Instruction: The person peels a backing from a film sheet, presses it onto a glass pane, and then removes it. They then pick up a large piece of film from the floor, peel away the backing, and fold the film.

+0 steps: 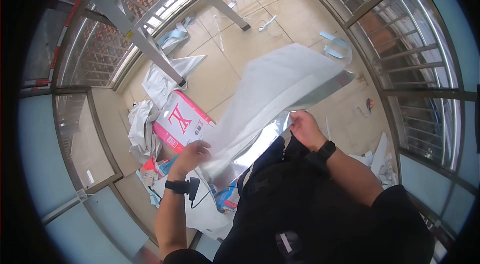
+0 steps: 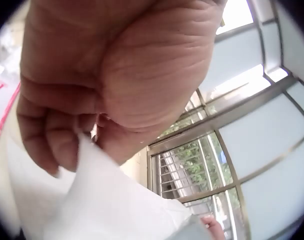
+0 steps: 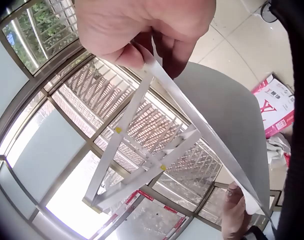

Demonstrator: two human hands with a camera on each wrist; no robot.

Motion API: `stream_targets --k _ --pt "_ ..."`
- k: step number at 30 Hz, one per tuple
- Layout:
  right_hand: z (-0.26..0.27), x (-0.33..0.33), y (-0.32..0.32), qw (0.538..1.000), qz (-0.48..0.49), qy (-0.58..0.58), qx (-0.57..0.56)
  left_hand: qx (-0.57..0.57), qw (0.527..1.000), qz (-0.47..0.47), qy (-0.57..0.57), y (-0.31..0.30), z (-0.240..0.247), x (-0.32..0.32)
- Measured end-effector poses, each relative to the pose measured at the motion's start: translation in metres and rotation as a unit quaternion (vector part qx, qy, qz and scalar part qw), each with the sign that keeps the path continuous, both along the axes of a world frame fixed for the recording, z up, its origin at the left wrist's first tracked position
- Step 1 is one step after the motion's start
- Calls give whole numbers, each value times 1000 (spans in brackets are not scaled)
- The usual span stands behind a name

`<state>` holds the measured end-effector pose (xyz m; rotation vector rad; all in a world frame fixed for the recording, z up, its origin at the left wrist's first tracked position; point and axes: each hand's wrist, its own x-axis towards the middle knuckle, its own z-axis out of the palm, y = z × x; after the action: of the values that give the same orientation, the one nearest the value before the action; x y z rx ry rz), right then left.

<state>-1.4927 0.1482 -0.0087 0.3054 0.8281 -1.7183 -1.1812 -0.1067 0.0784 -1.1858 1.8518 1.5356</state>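
Note:
A large flexible sheet of film [image 1: 285,74] spreads in front of the body, whitish on one face, with a mirror-like face showing along its near edge. My left hand [image 1: 190,156] is at the sheet's left end; in the left wrist view its fingers [image 2: 64,142] pinch a white corner against the thumb. At the near edge, farther right, my right hand [image 1: 307,129] pinches the film between thumb and fingers. The right wrist view shows the sheet [image 3: 222,110] nearly edge-on, stretching from the right hand [image 3: 147,25] down to the left hand [image 3: 235,210].
A metal stepladder [image 1: 160,59] stands at the left on the tiled floor. A pink and white box [image 1: 182,119] lies near crumpled white sheeting [image 1: 145,129]. Film scraps [image 1: 335,44], scissors [image 1: 267,23] and offcuts [image 1: 380,159] are scattered around. Barred windows [image 1: 415,59] enclose the space.

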Motion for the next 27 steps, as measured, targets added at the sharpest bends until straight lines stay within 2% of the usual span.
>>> stream_targets --k 1,2,4,6,7,8,9,10,11,12,14,16,19,24,26,27 --pt "-12 3 2 1000 0 0 -1 -53 997 -15 -53 0 0 -4" --pt "-12 6 -3 1000 -1 5 29 -167 984 -35 -57 9 6 -15" --pt "-5 14 -13 998 -4 15 61 -302 947 -84 76 39 30 -54" --pt "9 25 -28 997 5 14 75 -288 943 -120 117 71 50 -104" --pt "7 30 -32 997 6 19 73 -302 936 -155 91 89 55 -128" --pt "-1 36 -34 991 44 109 62 -334 923 -190 36 108 54 -150" --pt "-9 44 -38 976 81 197 51 -410 893 -184 31 127 39 -161" --pt "-16 53 -46 982 89 157 48 -486 859 -159 24 128 5 -168" --pt "18 52 -56 999 23 -8 44 -555 820 -136 18 126 -21 -174" --pt "23 50 -58 998 45 2 42 -557 818 -140 21 122 -18 -178" --pt "21 52 -54 997 62 7 44 -452 874 -170 -54 120 -12 -178" --pt "13 55 -55 994 78 16 78 -474 864 -163 -45 118 -26 -170" --pt "27 54 -61 995 78 10 65 -502 852 -144 -40 110 -26 -170" --pt "20 60 -75 994 67 34 82 -546 831 -107 -20 97 -29 -169" --pt "18 62 -77 985 87 125 83 -555 828 -79 -8 91 -27 -170" --pt "12 62 -79 985 85 125 81 -557 827 -81 -8 86 -25 -171"
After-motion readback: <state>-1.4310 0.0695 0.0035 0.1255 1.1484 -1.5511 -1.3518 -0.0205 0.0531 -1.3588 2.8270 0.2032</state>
